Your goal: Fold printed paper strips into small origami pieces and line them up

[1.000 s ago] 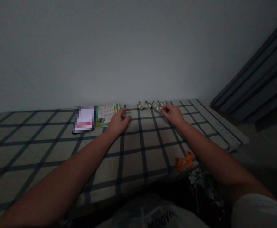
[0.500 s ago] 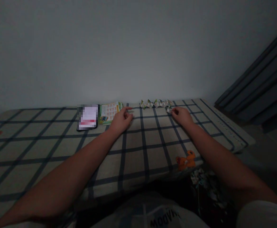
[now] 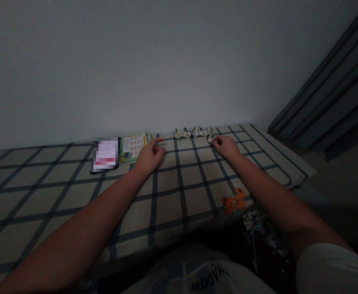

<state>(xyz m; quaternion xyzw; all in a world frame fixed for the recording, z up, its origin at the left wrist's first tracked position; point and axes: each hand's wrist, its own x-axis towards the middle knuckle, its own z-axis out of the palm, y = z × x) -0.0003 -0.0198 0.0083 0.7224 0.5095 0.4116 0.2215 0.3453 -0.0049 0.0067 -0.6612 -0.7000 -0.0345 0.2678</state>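
At the back of the checked cloth stands a row of several small folded paper pieces point(image 3: 193, 132). My right hand point(image 3: 228, 148) pinches one folded paper piece point(image 3: 210, 139) at the right end, just in front of the row. Its fingertips partly cover that piece. My left hand point(image 3: 150, 156) rests over the cloth beside a stack of printed leaflets point(image 3: 133, 143), its index finger and thumb apart with nothing between them.
A phone point(image 3: 106, 153) with a blurred screen lies left of the leaflets. The checked cloth point(image 3: 169, 183) covers the table against a pale wall point(image 3: 173, 73). Below the front edge, at right, hangs or lies a dim bundle of more folded paper point(image 3: 266, 230). A dark curtain point(image 3: 329, 81) is at right.
The whole view has shifted, so the table and its things sit further left in the picture. Both hands keep nearly the same places beside the leaflets and the paper row.
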